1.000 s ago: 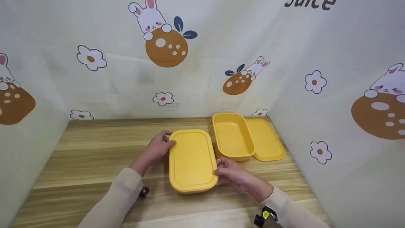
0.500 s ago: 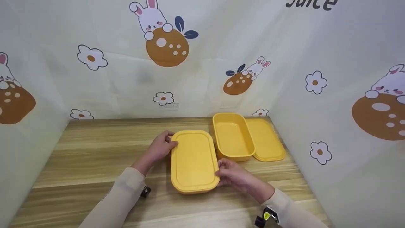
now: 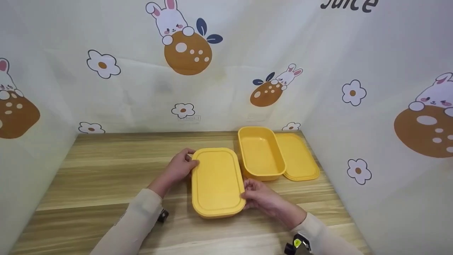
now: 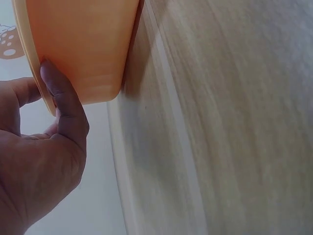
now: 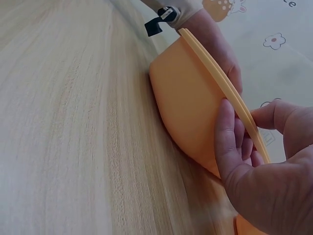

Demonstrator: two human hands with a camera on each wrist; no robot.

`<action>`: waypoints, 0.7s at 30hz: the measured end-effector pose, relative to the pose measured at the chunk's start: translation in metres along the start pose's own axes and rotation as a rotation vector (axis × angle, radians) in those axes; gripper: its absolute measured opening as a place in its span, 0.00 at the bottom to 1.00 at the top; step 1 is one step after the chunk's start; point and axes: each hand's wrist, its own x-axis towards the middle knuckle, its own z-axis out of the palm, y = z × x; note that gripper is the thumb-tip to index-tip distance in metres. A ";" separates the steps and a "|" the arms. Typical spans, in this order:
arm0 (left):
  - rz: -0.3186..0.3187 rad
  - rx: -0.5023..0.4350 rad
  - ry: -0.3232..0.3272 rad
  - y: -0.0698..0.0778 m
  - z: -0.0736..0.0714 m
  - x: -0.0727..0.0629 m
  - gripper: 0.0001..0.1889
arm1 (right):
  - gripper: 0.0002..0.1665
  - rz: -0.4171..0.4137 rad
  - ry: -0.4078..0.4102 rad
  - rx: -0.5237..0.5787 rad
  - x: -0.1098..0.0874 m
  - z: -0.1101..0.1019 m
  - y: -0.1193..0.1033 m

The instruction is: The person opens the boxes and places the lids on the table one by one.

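A yellow rectangular food container (image 3: 217, 182) with its flat lid on sits at the middle of the wooden table. My left hand (image 3: 179, 165) pinches the lid rim at the far left corner, thumb on top and fingers below, as the left wrist view also shows. At the near right side, my right hand (image 3: 263, 198) pinches the rim the same way. In the right wrist view the container's side wall (image 5: 183, 93) rests at or very near the table; any gap beneath cannot be told.
An open yellow container (image 3: 262, 152) stands right behind the lidded one. Beside it a loose yellow lid (image 3: 300, 157) lies flat, partly hidden by that container. Printed cloth walls (image 3: 134, 88) enclose the wooden table (image 3: 106, 170) at the back and sides.
The lidded container has shifted slightly right and toward the person, both hands moving with it. The grips look the same. The open container and loose lid stay in place.
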 end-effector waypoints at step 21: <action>0.047 -0.004 0.014 -0.003 0.001 -0.001 0.24 | 0.30 -0.245 0.203 -0.626 -0.013 0.014 -0.007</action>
